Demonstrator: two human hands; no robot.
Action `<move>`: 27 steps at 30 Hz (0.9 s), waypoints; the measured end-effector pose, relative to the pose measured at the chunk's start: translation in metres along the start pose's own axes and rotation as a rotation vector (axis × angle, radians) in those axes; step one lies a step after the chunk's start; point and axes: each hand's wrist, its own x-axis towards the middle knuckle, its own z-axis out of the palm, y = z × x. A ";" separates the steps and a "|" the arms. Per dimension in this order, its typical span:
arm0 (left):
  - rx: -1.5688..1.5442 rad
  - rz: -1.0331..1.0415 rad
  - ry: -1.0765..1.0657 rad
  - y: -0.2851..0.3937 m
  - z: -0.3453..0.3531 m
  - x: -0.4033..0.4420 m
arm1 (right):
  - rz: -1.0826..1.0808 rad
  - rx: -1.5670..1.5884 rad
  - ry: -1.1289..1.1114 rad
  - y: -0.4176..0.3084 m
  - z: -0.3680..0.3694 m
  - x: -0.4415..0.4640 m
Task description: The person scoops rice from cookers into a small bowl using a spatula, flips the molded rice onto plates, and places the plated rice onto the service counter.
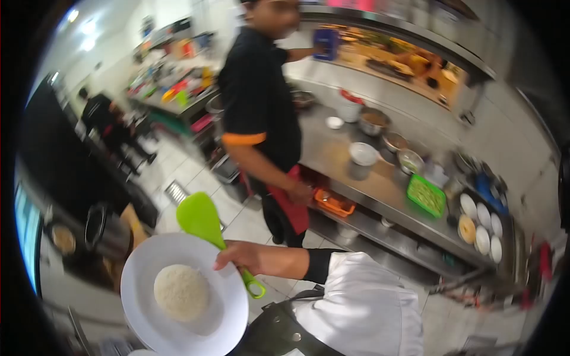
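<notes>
My right hand [240, 256] reaches leftward from a white sleeve [371, 302] with a dark cuff. Its thumb lies on the rim of a white plate [142, 270], and it also grips a green rice paddle [199, 218]. The paddle's broad head points up and left, beyond the plate's edge, while its looped handle end shows below the hand. A rounded mound of white rice [181, 292] sits on the plate. My left hand cannot be seen.
A co-worker [261, 95] in black stands ahead beside a steel counter [323, 139] holding bowls, a green tray [426, 196] and several white oval dishes. Another person [104, 115] is at the far left. A dark pot [108, 231] stands left of the plate.
</notes>
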 end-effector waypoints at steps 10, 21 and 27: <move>0.318 0.735 -1.104 0.052 0.325 0.073 | -1.061 0.182 0.827 -0.097 -0.094 -0.266; -0.324 -0.476 -1.460 -0.178 0.806 -0.145 | -1.611 0.102 1.210 -0.280 -0.351 -0.549; -0.379 -0.352 -1.323 -0.294 1.068 -0.234 | -1.699 0.157 1.141 -0.506 -0.585 -0.629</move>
